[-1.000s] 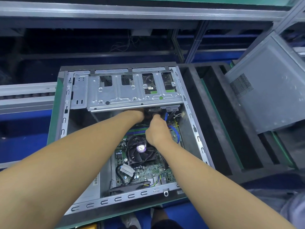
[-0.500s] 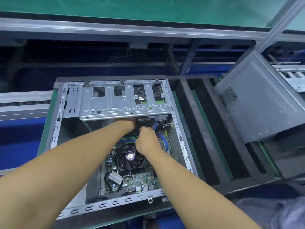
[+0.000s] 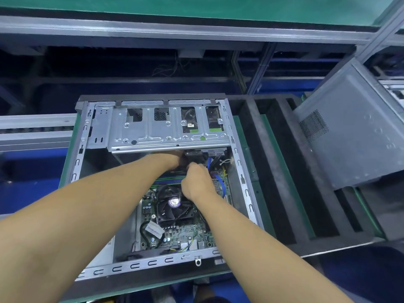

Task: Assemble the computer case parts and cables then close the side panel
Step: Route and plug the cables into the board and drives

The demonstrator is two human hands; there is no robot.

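An open computer case (image 3: 79,162) lies on its side with its metal drive cage (image 3: 166,134) at the far end. My left hand (image 3: 172,159) reaches under the cage's near edge, its fingers hidden. My right hand (image 3: 196,182) is curled next to it over the black cables (image 3: 197,157) below the cage; what it grips is hidden. A blue cable (image 3: 219,182) runs just right of my right hand. The motherboard (image 3: 185,232) with its black CPU fan (image 3: 172,206) lies nearer to me. The grey side panel (image 3: 354,132) leans at the right, off the case.
Black foam racks (image 3: 273,171) with slots stand right of the case. A metal conveyor rail (image 3: 35,132) runs on the left and a frame beam (image 3: 175,29) crosses the back. The case rests on a green-edged pallet (image 3: 65,171).
Both hands stay at the cables under the drive cage. The view has shifted, so the case sits lower and further left in frame.
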